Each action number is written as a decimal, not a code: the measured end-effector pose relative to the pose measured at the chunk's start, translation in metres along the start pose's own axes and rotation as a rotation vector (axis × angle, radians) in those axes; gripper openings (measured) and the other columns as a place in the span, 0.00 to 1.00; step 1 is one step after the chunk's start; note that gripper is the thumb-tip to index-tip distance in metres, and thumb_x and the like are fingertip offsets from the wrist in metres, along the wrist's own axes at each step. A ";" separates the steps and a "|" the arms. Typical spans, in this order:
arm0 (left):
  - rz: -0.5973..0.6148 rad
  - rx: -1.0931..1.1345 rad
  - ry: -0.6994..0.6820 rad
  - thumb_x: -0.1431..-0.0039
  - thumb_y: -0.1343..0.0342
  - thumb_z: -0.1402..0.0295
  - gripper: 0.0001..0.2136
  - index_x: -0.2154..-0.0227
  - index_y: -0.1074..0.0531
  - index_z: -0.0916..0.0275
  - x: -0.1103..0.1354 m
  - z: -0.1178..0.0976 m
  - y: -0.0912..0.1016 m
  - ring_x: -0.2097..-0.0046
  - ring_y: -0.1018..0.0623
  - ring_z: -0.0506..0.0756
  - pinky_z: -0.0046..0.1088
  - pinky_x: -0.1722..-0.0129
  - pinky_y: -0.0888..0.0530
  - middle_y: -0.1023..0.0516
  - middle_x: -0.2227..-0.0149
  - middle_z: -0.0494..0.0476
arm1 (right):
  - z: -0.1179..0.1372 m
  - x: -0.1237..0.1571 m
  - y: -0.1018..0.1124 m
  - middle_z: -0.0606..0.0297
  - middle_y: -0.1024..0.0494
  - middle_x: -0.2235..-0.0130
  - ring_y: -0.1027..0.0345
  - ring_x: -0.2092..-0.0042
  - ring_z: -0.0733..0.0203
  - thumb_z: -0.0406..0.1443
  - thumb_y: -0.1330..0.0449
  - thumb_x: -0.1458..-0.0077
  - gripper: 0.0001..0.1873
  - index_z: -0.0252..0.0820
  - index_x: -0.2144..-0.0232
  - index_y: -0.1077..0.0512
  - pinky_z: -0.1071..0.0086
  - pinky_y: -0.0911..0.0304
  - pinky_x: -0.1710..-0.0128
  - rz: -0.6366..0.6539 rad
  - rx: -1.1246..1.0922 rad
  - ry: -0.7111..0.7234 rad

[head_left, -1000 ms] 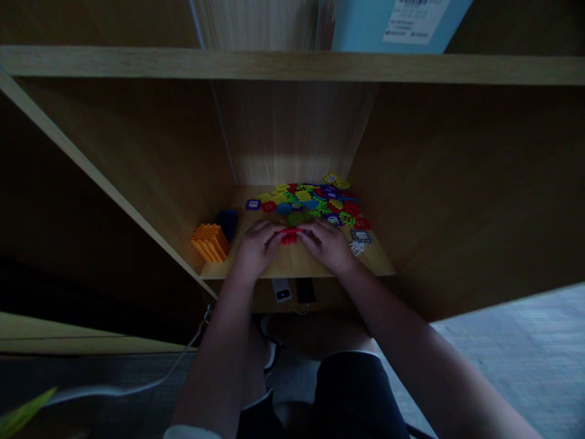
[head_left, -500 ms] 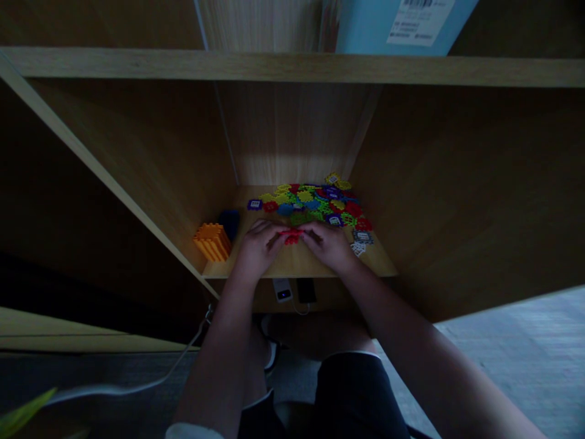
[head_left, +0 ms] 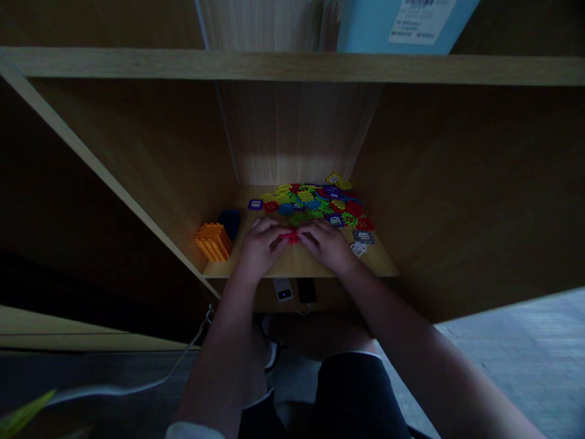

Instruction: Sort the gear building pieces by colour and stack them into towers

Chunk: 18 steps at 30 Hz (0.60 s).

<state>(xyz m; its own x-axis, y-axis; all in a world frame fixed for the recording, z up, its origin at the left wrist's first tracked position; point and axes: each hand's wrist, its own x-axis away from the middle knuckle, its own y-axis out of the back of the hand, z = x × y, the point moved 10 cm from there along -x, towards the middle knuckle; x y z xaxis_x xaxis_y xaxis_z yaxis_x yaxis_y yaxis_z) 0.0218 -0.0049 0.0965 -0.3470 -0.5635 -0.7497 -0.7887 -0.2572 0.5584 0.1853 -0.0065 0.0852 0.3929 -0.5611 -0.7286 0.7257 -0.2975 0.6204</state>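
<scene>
Head view: the wooden cabinet [head_left: 457,171] walls in my work, its low shelf [head_left: 301,266] carrying everything I handle. Across the back spreads a heap of coloured toothed pieces [head_left: 305,196]. My left hand [head_left: 256,249] and right hand [head_left: 328,245] meet in front of it. An orange stack [head_left: 214,242] stands left of them; small white pieces [head_left: 359,249] lie just right. Smallest is the red plastic [head_left: 293,238], pinched between the fingers of both hands over the shelf's front part.

I judge it best to press evenly from both sides, thumbs close to the edges, without twisting. The top edge cuts off the blue box [head_left: 402,30]; the dark blue thing [head_left: 230,224] behind the orange stack blurs into shadow. My fingers cover much of the red plastic, so I cannot tell whether it is one piece or several, or touches the shelf.
</scene>
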 end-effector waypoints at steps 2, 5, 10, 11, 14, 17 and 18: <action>-0.005 0.001 -0.006 0.29 0.36 0.71 0.07 0.53 0.16 0.56 0.000 0.000 0.001 0.50 0.21 0.59 0.39 0.50 0.21 0.19 0.54 0.57 | -0.001 -0.001 0.001 0.61 0.15 0.54 0.20 0.51 0.52 0.34 0.39 0.26 0.06 0.50 0.52 0.22 0.55 0.24 0.48 -0.005 -0.002 -0.024; 0.014 -0.009 -0.008 0.29 0.36 0.71 0.08 0.52 0.15 0.55 0.001 0.001 0.000 0.50 0.21 0.59 0.39 0.50 0.22 0.19 0.54 0.57 | -0.001 -0.002 0.000 0.59 0.15 0.52 0.21 0.50 0.50 0.36 0.37 0.28 0.08 0.49 0.49 0.24 0.53 0.24 0.47 0.002 -0.017 -0.054; 0.018 0.004 -0.038 0.28 0.37 0.72 0.09 0.52 0.15 0.54 0.001 -0.002 -0.002 0.51 0.22 0.58 0.38 0.52 0.22 0.19 0.55 0.57 | -0.003 -0.002 -0.003 0.59 0.15 0.51 0.21 0.52 0.51 0.41 0.32 0.31 0.11 0.49 0.48 0.25 0.55 0.24 0.48 0.036 -0.123 -0.070; 0.019 0.008 -0.039 0.28 0.37 0.71 0.09 0.52 0.14 0.53 0.001 -0.002 -0.002 0.51 0.21 0.58 0.37 0.52 0.22 0.19 0.55 0.57 | -0.005 -0.002 -0.004 0.60 0.15 0.53 0.21 0.53 0.52 0.41 0.32 0.31 0.10 0.49 0.50 0.24 0.56 0.24 0.49 0.044 -0.151 -0.086; 0.031 0.016 -0.025 0.27 0.37 0.70 0.08 0.52 0.14 0.53 0.001 -0.001 -0.004 0.51 0.21 0.58 0.38 0.52 0.22 0.19 0.55 0.58 | -0.014 -0.001 -0.009 0.62 0.15 0.55 0.21 0.56 0.55 0.42 0.32 0.31 0.09 0.49 0.52 0.23 0.59 0.25 0.52 0.073 -0.243 -0.153; 0.032 0.023 -0.034 0.28 0.37 0.70 0.08 0.53 0.14 0.53 0.001 -0.001 -0.004 0.51 0.21 0.58 0.38 0.52 0.21 0.19 0.55 0.57 | -0.022 -0.001 -0.013 0.64 0.15 0.56 0.22 0.55 0.56 0.44 0.32 0.32 0.10 0.49 0.52 0.22 0.61 0.26 0.52 0.099 -0.342 -0.224; 0.028 0.025 -0.042 0.28 0.36 0.70 0.08 0.54 0.14 0.53 0.001 -0.001 -0.004 0.51 0.21 0.58 0.38 0.52 0.21 0.19 0.56 0.57 | -0.023 -0.001 -0.014 0.64 0.15 0.56 0.22 0.55 0.57 0.44 0.32 0.32 0.10 0.48 0.52 0.22 0.62 0.26 0.52 0.109 -0.371 -0.245</action>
<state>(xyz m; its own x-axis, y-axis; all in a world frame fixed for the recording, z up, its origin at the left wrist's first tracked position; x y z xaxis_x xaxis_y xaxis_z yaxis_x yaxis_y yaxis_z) 0.0253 -0.0057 0.0936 -0.3893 -0.5366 -0.7487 -0.7908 -0.2221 0.5704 0.1882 0.0160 0.0701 0.3651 -0.7533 -0.5470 0.8583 0.0448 0.5111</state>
